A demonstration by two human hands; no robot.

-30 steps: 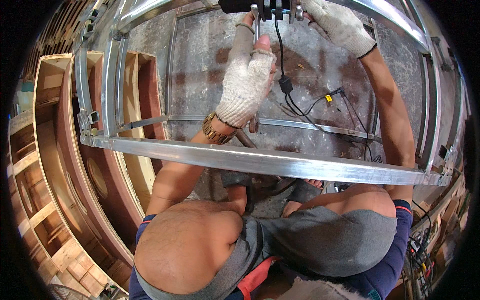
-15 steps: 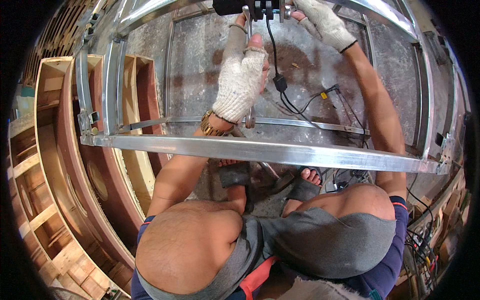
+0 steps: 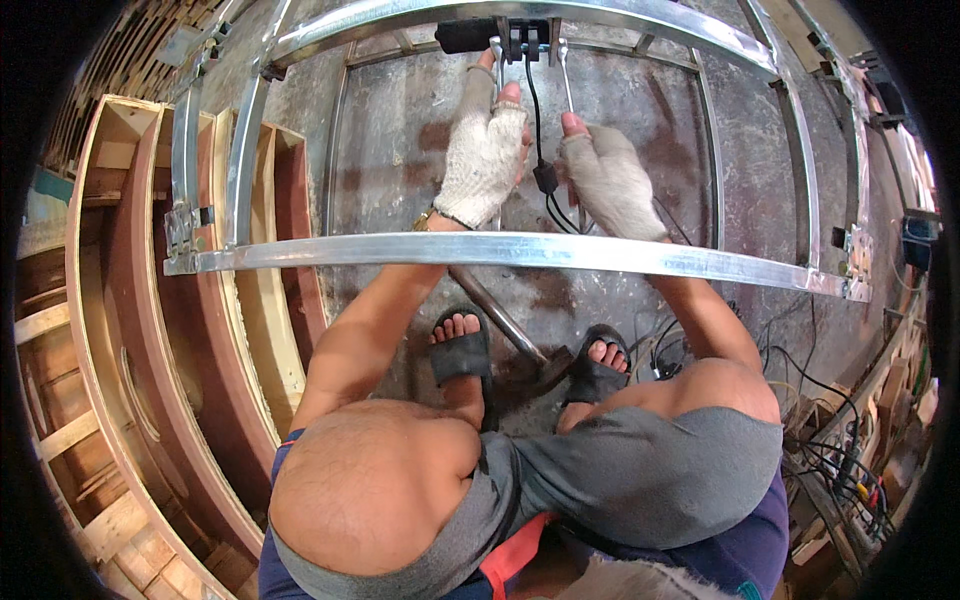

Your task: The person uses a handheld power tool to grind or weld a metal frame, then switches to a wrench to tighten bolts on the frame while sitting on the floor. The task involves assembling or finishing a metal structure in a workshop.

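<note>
In a fingerless white knit glove, my left hand (image 3: 487, 165) is closed around a wrench (image 3: 497, 55). Its far end meets the left side of a dark bracket (image 3: 527, 42) at the far frame rail. My right hand (image 3: 612, 180), gloved the same way, grips a second wrench (image 3: 567, 80), whose head sits at the bracket's right side, where a bolt end shows. A black box-shaped unit (image 3: 465, 38) adjoins the bracket on the left. Between my hands hangs a black cable (image 3: 533, 110) with an inline connector (image 3: 545, 178).
A shiny square-tube metal frame (image 3: 520, 252) surrounds the work, its near rail crossing over my forearms. Long wooden box sections (image 3: 190, 330) stand on the left. A metal tube (image 3: 497, 312) lies between my sandalled feet. Tangled cables (image 3: 850, 470) and wood scraps fill the right side.
My right hand has drawn back from the bracket toward me and leftward, and now holds the wrench by its shank. My left hand keeps its wrench at the bracket. The view has shifted.
</note>
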